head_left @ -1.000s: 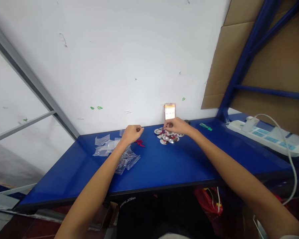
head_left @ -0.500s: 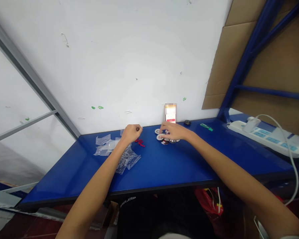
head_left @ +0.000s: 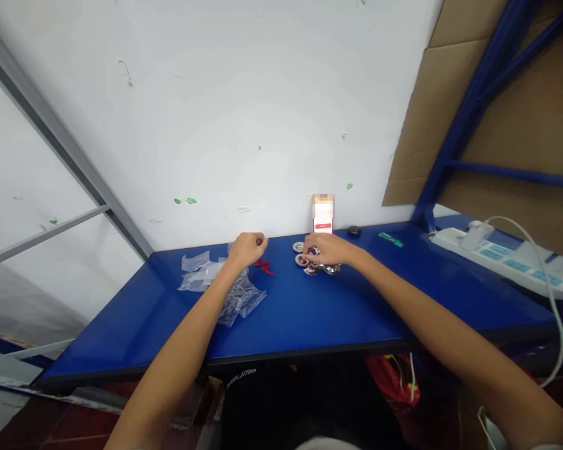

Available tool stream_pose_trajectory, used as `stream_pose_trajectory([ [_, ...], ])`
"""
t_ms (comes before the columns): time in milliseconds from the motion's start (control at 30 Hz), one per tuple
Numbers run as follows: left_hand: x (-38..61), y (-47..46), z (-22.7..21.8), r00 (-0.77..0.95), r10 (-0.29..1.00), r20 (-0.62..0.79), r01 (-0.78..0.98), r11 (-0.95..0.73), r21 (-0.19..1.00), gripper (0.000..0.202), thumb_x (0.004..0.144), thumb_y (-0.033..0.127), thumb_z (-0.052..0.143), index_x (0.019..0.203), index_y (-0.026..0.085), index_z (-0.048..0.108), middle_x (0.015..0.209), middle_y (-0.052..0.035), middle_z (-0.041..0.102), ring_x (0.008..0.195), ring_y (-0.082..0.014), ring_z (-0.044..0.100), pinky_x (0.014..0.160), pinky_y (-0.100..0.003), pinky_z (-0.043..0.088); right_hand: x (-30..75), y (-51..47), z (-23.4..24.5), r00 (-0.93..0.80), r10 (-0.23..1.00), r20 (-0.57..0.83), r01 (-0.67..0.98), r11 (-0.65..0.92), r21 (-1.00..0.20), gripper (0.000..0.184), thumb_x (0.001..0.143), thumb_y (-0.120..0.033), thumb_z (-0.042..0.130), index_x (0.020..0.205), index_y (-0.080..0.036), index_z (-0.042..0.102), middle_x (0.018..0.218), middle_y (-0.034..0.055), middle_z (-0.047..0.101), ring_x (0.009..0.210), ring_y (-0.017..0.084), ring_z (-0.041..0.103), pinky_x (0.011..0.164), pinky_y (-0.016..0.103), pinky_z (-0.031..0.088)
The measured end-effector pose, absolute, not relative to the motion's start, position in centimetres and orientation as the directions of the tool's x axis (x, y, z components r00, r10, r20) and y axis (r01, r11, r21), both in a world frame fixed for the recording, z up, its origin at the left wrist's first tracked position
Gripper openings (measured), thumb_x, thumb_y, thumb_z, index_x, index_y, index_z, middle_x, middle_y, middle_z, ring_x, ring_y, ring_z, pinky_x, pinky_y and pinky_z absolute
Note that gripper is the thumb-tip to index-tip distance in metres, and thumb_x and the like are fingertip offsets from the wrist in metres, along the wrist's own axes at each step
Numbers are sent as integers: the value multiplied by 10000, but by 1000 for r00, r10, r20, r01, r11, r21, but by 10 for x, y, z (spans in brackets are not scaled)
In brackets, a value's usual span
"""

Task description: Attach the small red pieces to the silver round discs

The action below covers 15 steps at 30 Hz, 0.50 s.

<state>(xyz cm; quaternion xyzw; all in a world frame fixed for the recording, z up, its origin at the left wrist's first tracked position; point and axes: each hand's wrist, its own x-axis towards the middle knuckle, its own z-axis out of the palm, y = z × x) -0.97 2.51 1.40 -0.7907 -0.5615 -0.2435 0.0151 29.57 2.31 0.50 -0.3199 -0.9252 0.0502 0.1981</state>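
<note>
My left hand (head_left: 248, 249) is closed, its fingers curled and the thumb pressed against them, above the table beside a small heap of red cords (head_left: 264, 267). Whatever it holds is hidden. Clear plastic bags (head_left: 237, 300) lie under and beside my left wrist. Over to the right, my right hand (head_left: 327, 249) reaches down into a cluster of small round discs. Its bent fingertips close at a white-rimmed disc (head_left: 301, 260) with something red at its middle. Another pale disc (head_left: 298, 247) lies behind it, and a shiny silver one (head_left: 332, 270) is partly under the hand.
A lit phone (head_left: 323, 215) leans on the white wall behind my right hand. A small black round object (head_left: 354, 230) and a green stick-like item (head_left: 391, 239) lie right of it on the blue table (head_left: 304, 325). A white power strip (head_left: 507, 262) with a cable sits far right.
My right hand's fingertips have drawn together at the white-rimmed disc, and more of the discs now show. The left hand stays closed in its place. The view has shifted slightly.
</note>
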Motion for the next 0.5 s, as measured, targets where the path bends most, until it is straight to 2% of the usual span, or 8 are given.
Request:
stream_pose_trajectory([
  [67,-17,25,19,316,890,330,875,-407,261,300,917,348,541,831,214,795,778,-72,761,725,-233,671,673,-316,432,291,21,4,-688,610,393,585,787,-197,175,991,-314,625,971,-225,774,1013,70,751,941,232,683,796,321,493],
  [133,-25,26,23,449,872,196,815,-490,311,243,843,287,581,868,218,812,855,-66,789,772,-233,691,690,-309,464,287,21,0,-643,630,435,626,760,-176,195,1016,-282,589,1064,-226,769,1080,84,744,1016,245,676,844,333,497],
  [233,-33,28,26,548,834,65,757,-527,385,306,772,233,599,972,220,831,915,-65,804,773,-229,700,677,-305,485,283,27,-10,-594,681,428,702,699,-137,268,1041,-267,555,1218,-209,747,1182,122,723,1134,273,653,918,358,499],
  [367,-35,31,23,570,820,55,755,-549,359,258,759,218,625,913,240,830,910,-45,805,755,-212,700,688,-293,483,278,39,-28,-605,712,356,732,673,-104,355,1094,-325,475,1304,-225,743,1214,140,721,1132,278,663,958,377,500],
  [500,-37,33,18,423,898,122,865,-440,241,99,753,248,690,743,233,787,786,-57,776,709,-215,672,670,-295,455,274,45,-35,-613,707,354,738,672,-63,273,1056,-322,563,1137,-253,815,1157,126,750,1057,284,683,866,352,505],
])
